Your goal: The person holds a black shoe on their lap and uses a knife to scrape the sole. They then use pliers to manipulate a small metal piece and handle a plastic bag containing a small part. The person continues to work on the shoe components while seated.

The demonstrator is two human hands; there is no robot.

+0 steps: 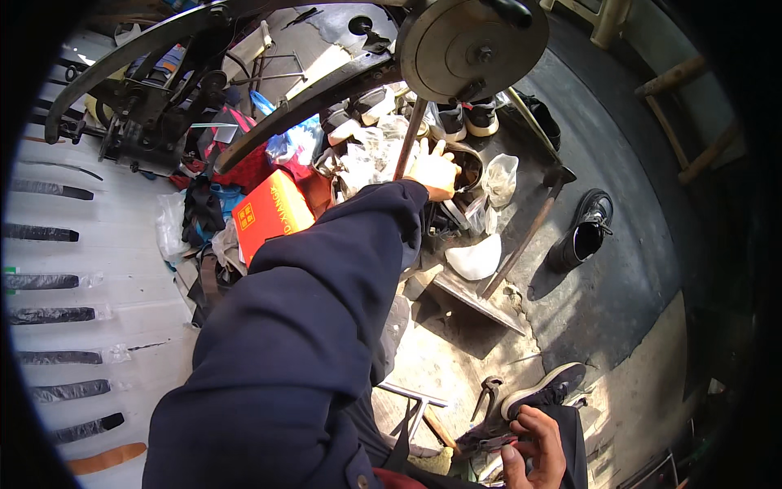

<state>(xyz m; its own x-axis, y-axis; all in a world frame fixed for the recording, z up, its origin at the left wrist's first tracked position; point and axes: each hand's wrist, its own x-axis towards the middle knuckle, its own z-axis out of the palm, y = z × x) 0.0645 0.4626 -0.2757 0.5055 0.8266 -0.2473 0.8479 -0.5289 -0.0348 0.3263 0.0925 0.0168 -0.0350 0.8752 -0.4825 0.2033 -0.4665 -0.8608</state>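
My left arm, in a dark navy sleeve, stretches forward across the middle. At its end my left hand (436,169) is over a heap of shoes and clear plastic bags, its fingers spread and touching the pile. Beside it lie a dark shoe (466,169) and a knotted clear plastic bag (500,181). A white curved piece (475,257) rests just nearer to me. Low on the right, my right hand (539,450) is held near my knee, its fingers loosely bent and the thumb apart; nothing shows in it.
A black hand-cranked machine with a round wheel (471,53) overhangs the heap. An orange-red box (271,213) sits left of my arm. A black boot (583,232) stands on the dark mat. Pincers (489,393) and a metal stand (481,303) are near my feet. Dark wrapped strips line the left.
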